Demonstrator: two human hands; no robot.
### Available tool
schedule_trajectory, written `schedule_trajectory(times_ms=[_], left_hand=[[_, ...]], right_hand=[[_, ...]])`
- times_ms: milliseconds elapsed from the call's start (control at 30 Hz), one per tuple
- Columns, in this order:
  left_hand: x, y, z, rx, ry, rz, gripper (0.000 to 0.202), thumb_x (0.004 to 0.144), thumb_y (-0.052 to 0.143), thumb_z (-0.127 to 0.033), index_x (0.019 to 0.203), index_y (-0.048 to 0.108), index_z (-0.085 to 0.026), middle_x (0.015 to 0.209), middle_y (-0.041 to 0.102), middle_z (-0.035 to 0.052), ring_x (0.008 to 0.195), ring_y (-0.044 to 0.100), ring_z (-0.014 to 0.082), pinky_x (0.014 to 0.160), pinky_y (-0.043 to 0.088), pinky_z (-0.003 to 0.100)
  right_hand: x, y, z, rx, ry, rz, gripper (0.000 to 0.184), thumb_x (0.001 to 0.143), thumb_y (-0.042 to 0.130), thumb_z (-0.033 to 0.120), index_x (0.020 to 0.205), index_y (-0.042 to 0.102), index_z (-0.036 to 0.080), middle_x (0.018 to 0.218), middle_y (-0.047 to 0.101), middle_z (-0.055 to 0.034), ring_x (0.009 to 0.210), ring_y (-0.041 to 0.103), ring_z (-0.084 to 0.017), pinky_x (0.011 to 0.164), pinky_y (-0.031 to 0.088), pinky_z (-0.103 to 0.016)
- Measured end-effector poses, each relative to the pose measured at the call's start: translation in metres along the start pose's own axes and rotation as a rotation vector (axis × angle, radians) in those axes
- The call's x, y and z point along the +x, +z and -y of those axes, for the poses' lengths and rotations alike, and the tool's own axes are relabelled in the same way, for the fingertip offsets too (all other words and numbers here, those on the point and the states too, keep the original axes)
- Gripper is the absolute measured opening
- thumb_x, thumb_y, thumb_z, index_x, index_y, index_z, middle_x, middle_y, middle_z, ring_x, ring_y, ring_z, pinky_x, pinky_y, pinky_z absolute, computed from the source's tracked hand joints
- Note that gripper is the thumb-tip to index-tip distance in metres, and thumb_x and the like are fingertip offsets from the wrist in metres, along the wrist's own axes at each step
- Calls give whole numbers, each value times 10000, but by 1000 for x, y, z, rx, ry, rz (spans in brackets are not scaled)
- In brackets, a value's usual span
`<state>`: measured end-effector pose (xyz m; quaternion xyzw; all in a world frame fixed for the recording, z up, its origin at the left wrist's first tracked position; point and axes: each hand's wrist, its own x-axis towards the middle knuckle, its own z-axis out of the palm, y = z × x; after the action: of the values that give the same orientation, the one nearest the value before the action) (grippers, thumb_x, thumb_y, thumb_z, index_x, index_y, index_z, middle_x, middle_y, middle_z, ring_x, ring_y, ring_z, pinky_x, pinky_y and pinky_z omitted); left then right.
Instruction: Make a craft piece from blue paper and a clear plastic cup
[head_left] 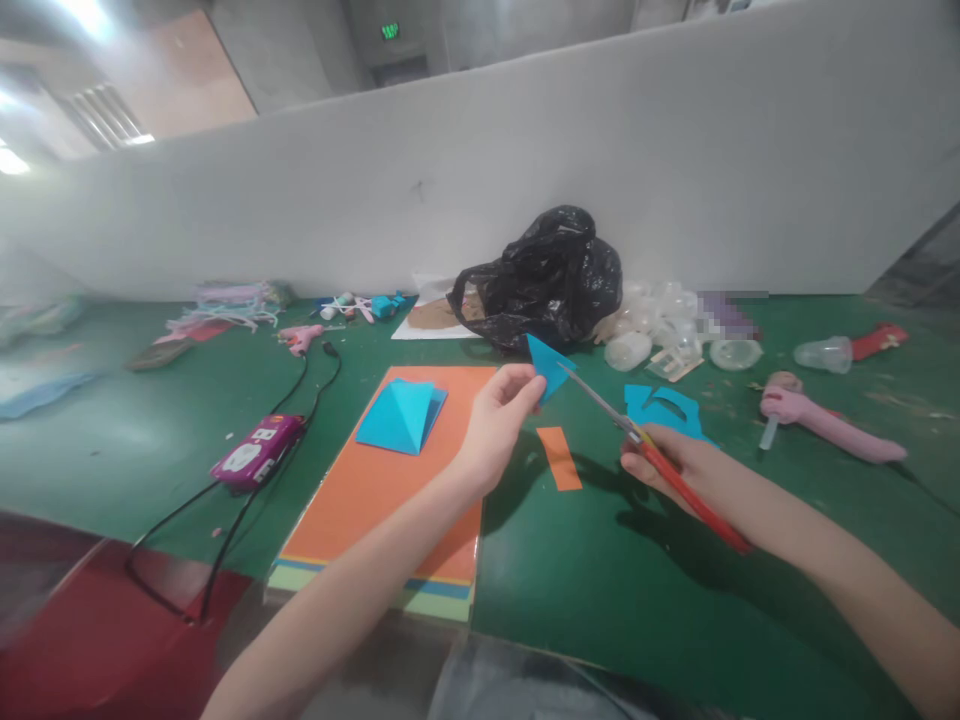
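Observation:
My left hand (499, 415) pinches a small folded blue paper triangle (547, 365) and holds it up above the green table (600, 580). My right hand (675, 470) grips red-handled scissors (660, 465), whose metal blades point up-left and meet the edge of the blue triangle. Below the hands lies a small orange paper strip (559, 458). A folded blue paper shape (401, 415) rests on an orange sheet (390, 480) that tops a stack of coloured paper to the left. Blue paper offcuts (664, 408) lie just behind my right hand.
A black plastic bag (547, 275) sits by the white partition, with clear plastic cups (660, 325) beside it. A pink glue gun (825, 425) lies at right. At left, a purple power strip (255, 450) with black cables, a second pink glue gun (300, 337) and craft clutter.

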<state>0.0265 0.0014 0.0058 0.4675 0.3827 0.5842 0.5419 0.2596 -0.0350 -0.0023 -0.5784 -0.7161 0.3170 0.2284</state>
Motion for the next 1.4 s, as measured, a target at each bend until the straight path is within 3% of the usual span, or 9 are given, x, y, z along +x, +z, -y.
schedule_trajectory(times_ms=[167,567,933,1267,1400], left_hand=[[-6,6,-5,-4,6,35,277,810,833,-389,859,635,-202,780,593,-47,710,533,91,725,435,253],[-14,11,-2,7,-19,64,244,844,795,-374,811,626,-201,734,594,-42,706,547,102,758,454,268],[-15,12,-3,2,7,48,219,838,792,-337,796,632,-194,821,614,-21,736,527,103,762,470,261],[-15,10,-2,0,-6,78,217,832,791,-352,805,647,-193,772,599,-31,738,535,109,791,469,278],[-15,10,-3,-4,-18,76,237,817,810,-369,800,652,-193,785,611,-28,742,540,110,802,470,285]], right_hand=[[-2,-1,3,82,35,97,541,840,529,810,833,537,269,700,584,15,617,550,-196,595,451,-339],[-4,-3,9,66,51,119,541,830,548,801,822,551,260,725,606,4,656,571,-209,630,474,-350],[-3,1,-5,92,64,165,550,808,590,818,854,598,270,725,626,7,662,591,-214,610,479,-329],[-1,0,-2,104,45,153,590,766,635,846,783,559,261,700,614,12,643,567,-201,596,479,-316],[-3,-2,-6,120,49,177,496,850,670,739,798,571,256,707,588,15,652,521,-197,599,439,-330]])
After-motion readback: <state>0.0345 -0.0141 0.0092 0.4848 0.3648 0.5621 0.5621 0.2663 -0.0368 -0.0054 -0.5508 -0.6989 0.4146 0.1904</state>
